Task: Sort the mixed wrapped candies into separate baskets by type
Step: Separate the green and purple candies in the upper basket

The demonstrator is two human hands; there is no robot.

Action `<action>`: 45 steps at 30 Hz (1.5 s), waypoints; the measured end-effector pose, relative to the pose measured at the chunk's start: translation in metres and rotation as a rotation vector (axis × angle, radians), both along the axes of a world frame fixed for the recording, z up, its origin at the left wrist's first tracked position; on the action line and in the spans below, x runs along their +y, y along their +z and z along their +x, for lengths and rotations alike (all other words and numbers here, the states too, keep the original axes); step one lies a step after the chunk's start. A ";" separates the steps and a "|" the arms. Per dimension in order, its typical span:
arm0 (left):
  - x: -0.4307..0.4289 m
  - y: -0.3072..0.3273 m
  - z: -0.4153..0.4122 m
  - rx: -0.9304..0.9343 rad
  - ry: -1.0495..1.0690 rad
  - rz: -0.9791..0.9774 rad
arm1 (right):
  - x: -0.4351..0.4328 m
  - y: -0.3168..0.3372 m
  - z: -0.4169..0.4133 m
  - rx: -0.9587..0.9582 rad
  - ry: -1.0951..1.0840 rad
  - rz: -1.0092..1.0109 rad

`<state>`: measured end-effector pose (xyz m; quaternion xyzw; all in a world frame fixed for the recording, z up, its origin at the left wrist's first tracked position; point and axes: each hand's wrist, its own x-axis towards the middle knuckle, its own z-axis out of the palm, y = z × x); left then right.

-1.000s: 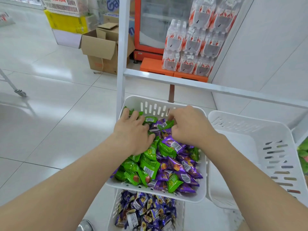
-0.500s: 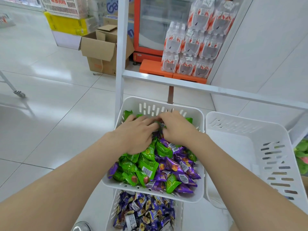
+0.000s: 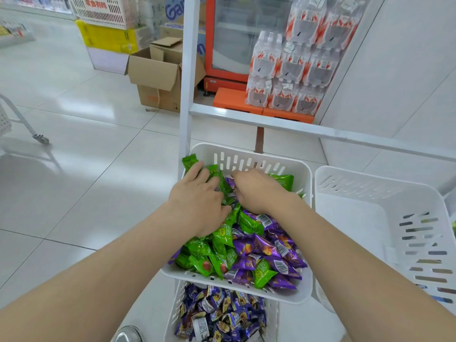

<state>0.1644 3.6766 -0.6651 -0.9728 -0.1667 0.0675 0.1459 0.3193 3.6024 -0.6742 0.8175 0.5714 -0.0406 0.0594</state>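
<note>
Sorting is in its gathering step: both hands work the far end of the mixed basket (image 3: 299, 174), a slotted white plastic tub heaped with crinkly foil wrappers. At three o'clock sits the empty basket (image 3: 419, 206), same moulded plastic; at six o'clock, lower down, a basket of blue candies (image 3: 222, 314). Left hand (image 3: 197, 203), grip spread flat over the green candies (image 3: 222, 235). Right hand (image 3: 259, 191), fingers curled into the pile near the purple candies (image 3: 269, 245); whether it pinches one, I cannot tell. Next, likely: lift one colour across to the empty tub without snagging neighbours.
</note>
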 end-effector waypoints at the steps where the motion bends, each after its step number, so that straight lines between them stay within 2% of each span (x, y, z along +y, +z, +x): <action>1: 0.002 -0.002 0.000 -0.007 -0.007 -0.019 | 0.001 -0.002 -0.003 -0.045 0.014 0.008; 5: 0.008 -0.011 0.000 -0.040 -0.040 -0.105 | 0.001 -0.004 -0.014 -0.211 0.020 -0.041; 10: 0.015 -0.014 0.005 -0.087 -0.086 -0.157 | -0.018 0.010 -0.006 -0.143 -0.023 0.158; 16: 0.025 -0.022 0.014 -0.171 -0.188 -0.203 | -0.076 0.034 0.010 0.274 -0.114 0.507; 19: 0.020 -0.023 0.025 -0.233 -0.131 -0.358 | -0.097 0.043 0.008 0.371 -0.129 0.621; 22: 0.008 -0.022 0.033 -0.257 -0.040 -0.577 | -0.117 0.049 0.006 0.391 -0.093 0.494; 25: 0.002 -0.020 0.041 -0.173 0.032 -0.689 | -0.130 0.045 0.001 0.214 0.007 0.250; 28: -0.001 -0.018 0.053 -0.141 0.077 -0.737 | -0.130 0.034 -0.008 0.126 0.042 0.150; 30: -0.003 -0.018 0.060 -0.107 0.086 -0.749 | -0.128 0.025 -0.012 0.071 0.038 0.164; 36: -0.006 -0.014 0.066 0.079 0.039 -0.727 | -0.105 0.021 -0.012 -0.016 -0.082 0.405; 40: -0.001 -0.008 0.065 0.146 0.075 -0.686 | -0.095 0.018 -0.008 0.113 -0.149 0.270; 45: 0.003 -0.002 0.064 0.155 0.067 -0.631 | -0.085 0.021 -0.003 0.077 -0.162 0.172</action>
